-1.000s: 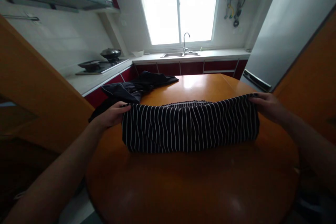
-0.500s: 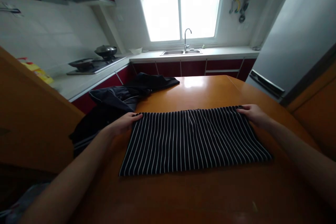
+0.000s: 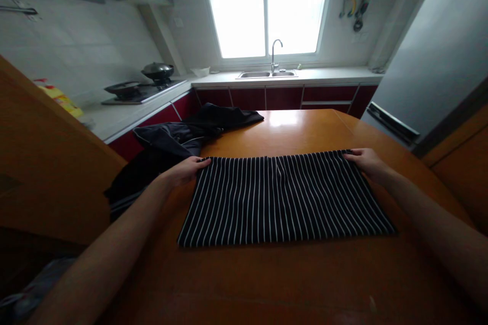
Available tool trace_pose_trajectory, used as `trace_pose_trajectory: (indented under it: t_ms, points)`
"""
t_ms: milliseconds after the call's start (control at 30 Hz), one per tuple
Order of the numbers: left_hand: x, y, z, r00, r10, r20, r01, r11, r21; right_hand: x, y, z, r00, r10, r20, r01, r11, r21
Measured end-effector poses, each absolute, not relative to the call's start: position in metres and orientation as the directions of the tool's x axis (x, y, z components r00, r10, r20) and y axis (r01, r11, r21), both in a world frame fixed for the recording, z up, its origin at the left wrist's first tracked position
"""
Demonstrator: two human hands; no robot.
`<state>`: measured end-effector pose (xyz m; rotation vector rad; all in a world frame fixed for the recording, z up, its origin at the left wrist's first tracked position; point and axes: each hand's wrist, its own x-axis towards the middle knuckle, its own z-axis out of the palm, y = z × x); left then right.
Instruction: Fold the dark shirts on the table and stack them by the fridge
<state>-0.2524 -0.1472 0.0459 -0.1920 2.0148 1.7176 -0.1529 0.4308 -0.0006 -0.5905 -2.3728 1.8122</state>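
A black cloth with white stripes [image 3: 285,200], apparently folded, is spread across the wooden table [image 3: 305,279]. Its far left corner is pinched by my left hand [image 3: 187,169], thumb on top. At the far right corner my right hand [image 3: 368,163] grips the cloth the same way. Between the two hands the far edge is stretched nearly straight, and the near edge reaches down to the tabletop. What kind of garment or cloth it is, I cannot tell. Dark clothing [image 3: 171,139] lies in a heap just beyond my left hand.
A counter with a sink [image 3: 255,75] runs under the window. Pans stand on the stove [image 3: 145,92] at the left. A fridge [image 3: 427,56] rises on the right, and a wooden panel [image 3: 49,162] borders the table's left side.
The striped cloth's far edge sits slightly higher in view, with both hands still gripping its corners. The whole scene has shifted a little to the right.
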Motion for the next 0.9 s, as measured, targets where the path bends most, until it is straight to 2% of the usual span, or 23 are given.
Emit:
trace_pose_trajectory:
  t_ms: [200,267,333,367,433,467,533,600,667,767,900]
  points:
    - [-0.259,-0.142,0.031,-0.896,0.118,-0.427,-0.371,0.328,0.869,-0.162,0.417,0.000,-0.901,0.399,-0.169,0.292,0.271,-0.917]
    - [-0.260,-0.144,0.030,-0.923,0.103,-0.371,-0.301,0.409,0.862,-0.163,0.414,0.000,-0.897,0.426,-0.116,0.287,0.363,-0.886]
    - [-0.260,-0.143,0.034,-0.971,0.057,-0.234,-0.170,0.526,0.833,-0.161,0.409,0.003,-0.888,0.460,0.002,0.274,0.532,-0.801]
    - [-0.258,-0.140,0.037,-0.992,0.035,-0.121,-0.075,0.607,0.791,-0.158,0.404,0.006,-0.879,0.467,0.093,0.258,0.632,-0.731]
    - [-0.248,-0.120,0.041,-0.987,0.071,0.145,0.147,0.765,0.627,-0.151,0.382,0.012,-0.866,0.404,0.294,0.179,0.800,-0.572]
    - [-0.239,-0.104,0.042,-0.956,0.143,0.257,0.261,0.816,0.515,-0.146,0.364,0.015,-0.865,0.329,0.378,0.109,0.859,-0.500]
    - [-0.217,-0.059,0.037,-0.867,0.361,0.343,0.474,0.809,0.347,-0.138,0.318,0.015,-0.886,0.107,0.450,-0.102,0.904,-0.416]
    - [-0.192,-0.009,0.025,-0.770,0.548,0.326,0.630,0.736,0.250,-0.132,0.268,0.009,-0.884,-0.105,0.455,-0.289,0.889,-0.356]
    - [-0.171,0.033,0.010,-0.686,0.682,0.253,0.726,0.666,0.172,-0.130,0.227,-0.003,-0.881,-0.209,0.425,-0.358,0.880,-0.311]
    - [-0.153,0.065,-0.009,-0.723,0.674,0.148,0.688,0.721,0.080,-0.131,0.201,-0.020,-0.927,-0.198,0.319,-0.289,0.919,-0.268]
    - [-0.150,0.065,-0.018,-0.789,0.587,0.182,0.605,0.795,0.057,-0.137,0.214,-0.027,-0.973,-0.166,0.159,-0.200,0.953,-0.228]
